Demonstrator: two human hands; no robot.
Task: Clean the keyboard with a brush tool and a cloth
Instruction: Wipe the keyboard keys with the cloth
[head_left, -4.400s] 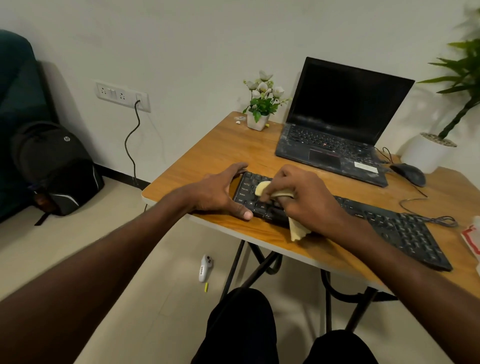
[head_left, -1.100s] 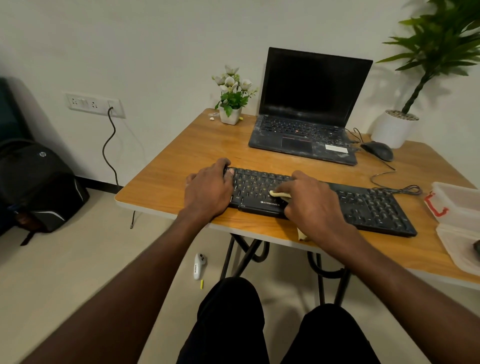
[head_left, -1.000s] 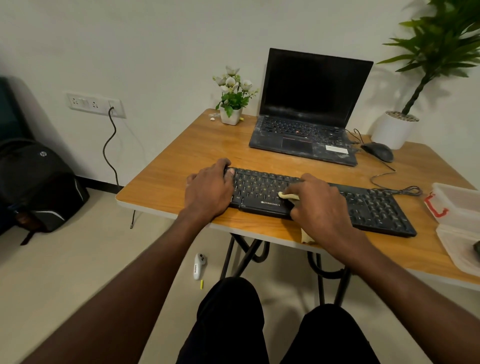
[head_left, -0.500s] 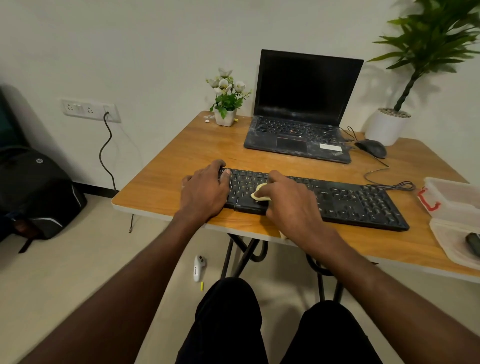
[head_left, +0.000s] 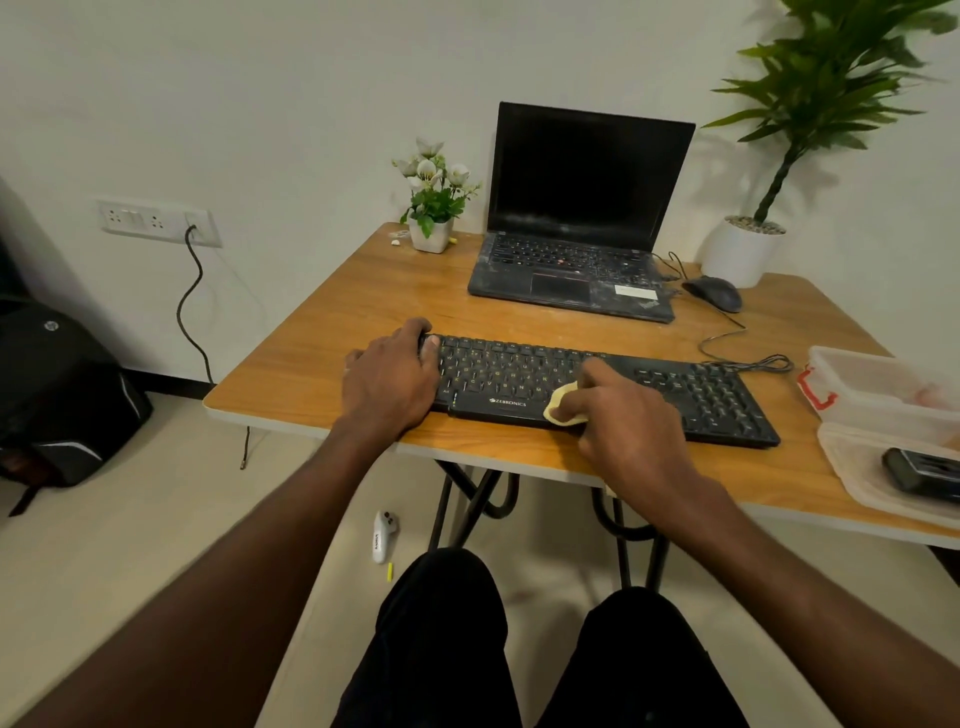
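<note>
- While the left hand (head_left: 389, 384) lay over the left end of the keyboard (head_left: 597, 387) just as it had 0.5 s before, fingers loosely spread and the thumb on the first keys, the right hand (head_left: 621, 421) had slid rightward along the front edge, from beside the left hand to the middle of the board.
- The right hand's fingers were curled, pinching the cloth (head_left: 563, 408) against the keyboard's front edge just right of the printed logo; only a small yellow fold showed past the fingertips.
- The keyboard lay at the centre of the frame on the wooden table (head_left: 322, 374), near its front edge, in the same spot as earlier.
- Counted: 1 keyboard, 1 cloth, 2 hands.
- 1 open laptop (head_left: 582, 218) stood above centre, with 1 mouse (head_left: 714, 293) to its right.
- 2 potted plants: 1 small flower pot (head_left: 434, 208) left of the laptop, 1 tall plant (head_left: 748, 249) at upper right.
- 2 clear plastic trays (head_left: 872, 395) sat at the right edge, the nearer one holding a dark object I cannot identify.
- 1 black backpack (head_left: 57, 395) rested on the floor at far left.
</note>
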